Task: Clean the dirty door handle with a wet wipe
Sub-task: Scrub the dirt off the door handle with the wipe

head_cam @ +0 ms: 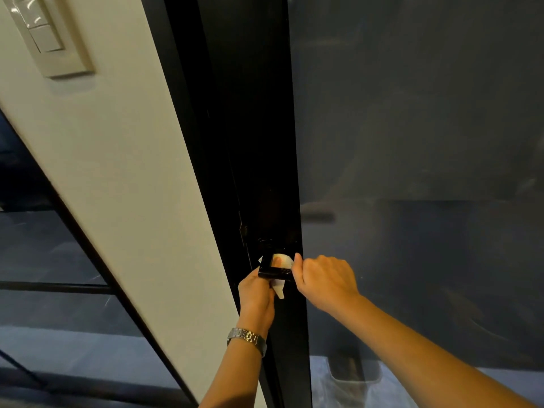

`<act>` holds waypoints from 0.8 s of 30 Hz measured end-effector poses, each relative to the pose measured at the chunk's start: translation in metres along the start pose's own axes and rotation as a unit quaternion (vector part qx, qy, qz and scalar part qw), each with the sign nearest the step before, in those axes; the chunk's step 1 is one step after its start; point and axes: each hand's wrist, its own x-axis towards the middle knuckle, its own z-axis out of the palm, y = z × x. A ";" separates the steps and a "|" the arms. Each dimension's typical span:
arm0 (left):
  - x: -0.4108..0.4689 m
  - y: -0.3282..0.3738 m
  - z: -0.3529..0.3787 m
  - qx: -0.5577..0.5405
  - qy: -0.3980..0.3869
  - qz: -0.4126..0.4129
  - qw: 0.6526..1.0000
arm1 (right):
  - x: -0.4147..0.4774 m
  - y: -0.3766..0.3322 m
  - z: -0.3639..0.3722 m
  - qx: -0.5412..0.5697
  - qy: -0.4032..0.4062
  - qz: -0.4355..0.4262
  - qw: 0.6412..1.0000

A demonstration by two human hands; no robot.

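Observation:
A black lever door handle [272, 271] sticks out from the black door frame [265, 142] low in the middle of the view. A white wet wipe [282, 260] is wrapped behind and under the handle, with a corner hanging below it. My left hand [256, 295], with a metal watch on its wrist, comes up from below and holds the wipe against the handle's left end. My right hand [323, 278] grips the handle's right end, thumb up against the wipe.
A frosted glass door panel [412, 142] fills the right side. A cream wall [117, 142] with a light switch plate [50, 33] stands left of the frame. Dark glass panes with black bars [53, 287] are at the lower left.

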 end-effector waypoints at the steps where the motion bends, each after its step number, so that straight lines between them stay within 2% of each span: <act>1: 0.000 -0.001 -0.003 0.008 0.002 0.015 1.000 | 0.000 0.000 0.000 -0.002 0.002 -0.001 1.000; 4: 0.005 0.009 -0.021 0.023 0.013 0.046 0.999 | 0.001 0.001 0.003 0.005 0.004 -0.005 1.000; 6: 0.009 0.023 -0.031 0.095 -0.011 0.110 0.989 | 0.002 0.001 0.004 0.006 0.005 -0.002 1.000; 7: 0.008 0.029 -0.032 0.176 -0.028 0.156 0.972 | 0.002 0.001 0.004 0.003 0.005 0.002 1.000; 9: 0.002 0.037 -0.027 0.332 -0.053 0.255 0.907 | 0.002 0.000 0.004 -0.006 0.004 0.010 1.000; 11: -0.003 0.040 -0.019 0.422 -0.059 0.331 0.842 | 0.002 -0.001 0.005 -0.008 0.004 0.016 1.000; 13: -0.001 0.046 -0.011 0.455 -0.057 0.370 0.808 | 0.002 -0.001 0.006 -0.006 0.002 0.018 1.000; 20: 0.013 0.061 0.005 0.486 0.027 0.441 0.754 | 0.002 0.000 0.005 0.005 0.000 0.005 1.000; 22: 0.014 0.063 0.010 0.533 0.004 0.462 0.709 | 0.003 0.001 0.007 0.010 0.003 0.005 1.000; 24: 0.014 0.062 0.021 0.590 -0.050 0.501 0.631 | 0.004 0.001 0.006 0.011 0.000 0.013 1.000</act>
